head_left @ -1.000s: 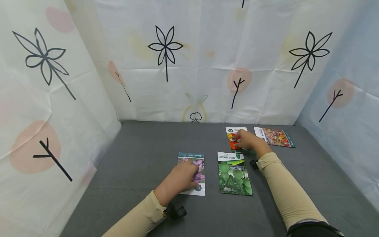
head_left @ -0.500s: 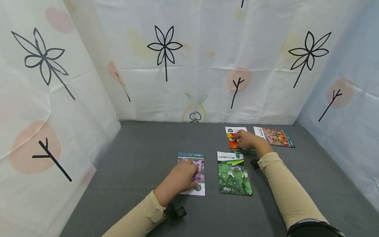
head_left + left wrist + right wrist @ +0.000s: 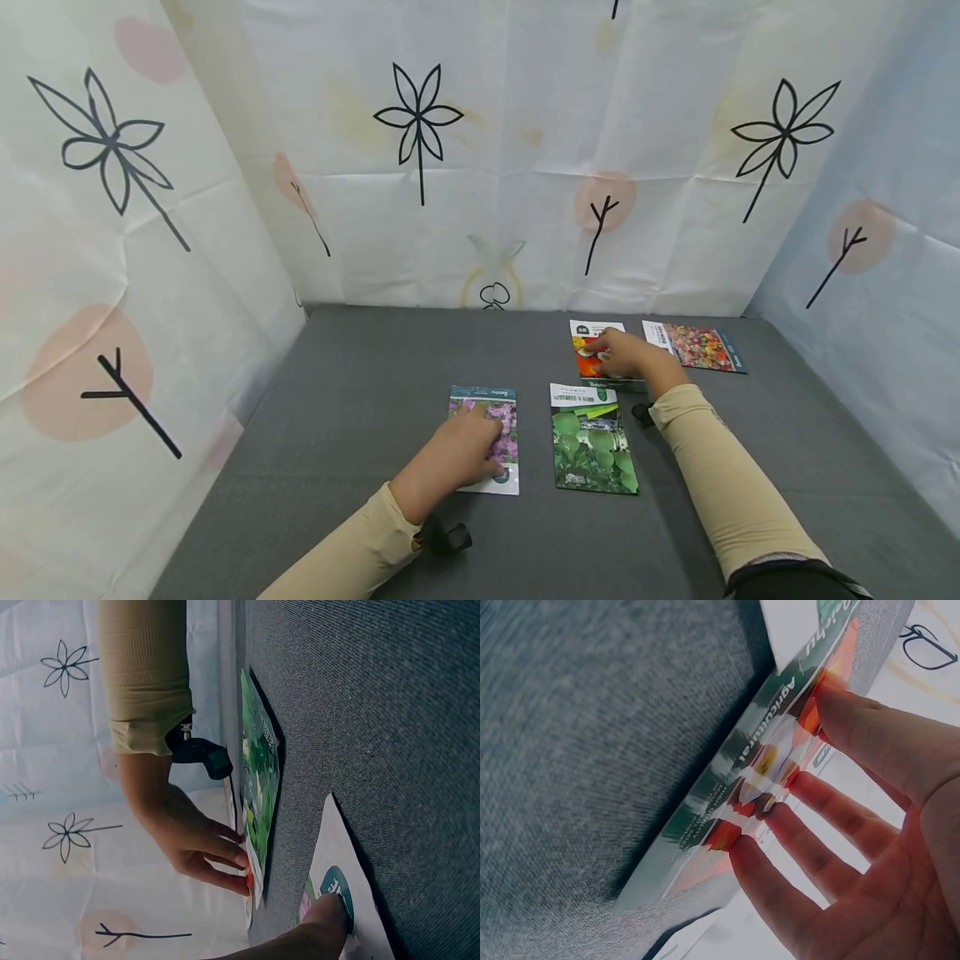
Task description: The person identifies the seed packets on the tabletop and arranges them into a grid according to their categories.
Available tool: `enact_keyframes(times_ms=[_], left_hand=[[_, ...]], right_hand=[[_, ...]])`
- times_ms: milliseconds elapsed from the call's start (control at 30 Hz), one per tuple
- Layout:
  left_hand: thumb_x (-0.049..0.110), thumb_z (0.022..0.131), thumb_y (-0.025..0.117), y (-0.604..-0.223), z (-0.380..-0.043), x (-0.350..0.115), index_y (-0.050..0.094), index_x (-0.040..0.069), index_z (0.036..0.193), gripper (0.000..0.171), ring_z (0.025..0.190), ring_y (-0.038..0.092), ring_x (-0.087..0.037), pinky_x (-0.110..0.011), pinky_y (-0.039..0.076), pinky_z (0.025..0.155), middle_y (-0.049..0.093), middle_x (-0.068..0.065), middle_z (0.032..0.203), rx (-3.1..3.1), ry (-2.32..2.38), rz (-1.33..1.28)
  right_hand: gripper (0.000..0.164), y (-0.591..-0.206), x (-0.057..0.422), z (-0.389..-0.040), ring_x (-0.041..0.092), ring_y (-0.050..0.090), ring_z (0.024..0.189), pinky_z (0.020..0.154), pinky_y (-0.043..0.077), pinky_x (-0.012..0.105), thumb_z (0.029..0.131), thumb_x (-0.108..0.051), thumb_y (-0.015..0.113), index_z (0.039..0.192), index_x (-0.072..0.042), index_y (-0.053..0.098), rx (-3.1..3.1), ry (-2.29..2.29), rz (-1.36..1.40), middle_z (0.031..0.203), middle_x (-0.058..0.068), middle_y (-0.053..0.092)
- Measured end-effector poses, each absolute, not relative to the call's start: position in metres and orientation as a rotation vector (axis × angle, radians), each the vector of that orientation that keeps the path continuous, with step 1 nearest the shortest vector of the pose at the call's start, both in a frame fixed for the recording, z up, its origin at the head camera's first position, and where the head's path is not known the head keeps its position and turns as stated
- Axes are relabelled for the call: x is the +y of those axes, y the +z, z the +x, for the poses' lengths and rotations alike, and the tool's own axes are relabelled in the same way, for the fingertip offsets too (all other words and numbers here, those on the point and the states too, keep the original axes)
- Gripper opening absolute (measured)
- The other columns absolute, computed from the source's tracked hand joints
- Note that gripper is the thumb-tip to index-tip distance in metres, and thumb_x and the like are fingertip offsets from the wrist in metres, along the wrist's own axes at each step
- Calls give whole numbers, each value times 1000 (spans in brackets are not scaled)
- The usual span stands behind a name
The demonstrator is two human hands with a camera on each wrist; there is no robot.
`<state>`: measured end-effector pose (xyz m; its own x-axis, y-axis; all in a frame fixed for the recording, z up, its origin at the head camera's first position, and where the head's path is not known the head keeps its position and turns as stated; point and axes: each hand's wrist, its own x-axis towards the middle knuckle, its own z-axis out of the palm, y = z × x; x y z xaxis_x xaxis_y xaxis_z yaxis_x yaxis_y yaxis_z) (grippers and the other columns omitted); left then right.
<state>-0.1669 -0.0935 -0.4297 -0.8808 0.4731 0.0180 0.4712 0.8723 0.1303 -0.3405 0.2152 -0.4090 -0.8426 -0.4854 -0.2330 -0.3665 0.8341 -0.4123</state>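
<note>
Four-cornered, flat seed packets lie on the grey table. My left hand (image 3: 461, 446) rests on the packet with purple flowers (image 3: 512, 432), covering its left part; in the left wrist view the thumb (image 3: 324, 919) presses near its white end. Farther back on the right, my right hand (image 3: 628, 353) touches a packet with red and white flowers (image 3: 587, 365). The right wrist view shows the spread fingertips (image 3: 746, 855) and thumb on this packet's printed face (image 3: 769, 754). Between the hands, nearer the front, lies a green leafy packet (image 3: 596, 454).
Behind the right wrist, a packet with mixed orange and pink flowers (image 3: 703, 346) lies sideways near the back edge. White printed cloth walls (image 3: 487, 192) enclose the grey table (image 3: 360, 367) at the back and both sides. Black wrist mounts hang below each sleeve.
</note>
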Motion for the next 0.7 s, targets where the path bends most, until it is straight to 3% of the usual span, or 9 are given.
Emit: enact_keyframes(times_ms=[200,700], left_hand=[[39,80,94,-429,-167,-92,75,10,103,42,99,70,-31,-44,60,80,72,-12,108,3027,201,762],[39,82,93,-426,-166,-92,75,10,100,40,96,70,-29,-43,59,78,72,-11,105,3020,202,766]], right_hand=[[48,-407,211,-343,43,58,120,92,50,47,98,-3,68,145,5,60,2686,-465,-645,144,34,51],[47,-410,198,-352,35,61,104,87,54,46,98,-5,72,143,5,62,2695,-444,-629,136,31,56]])
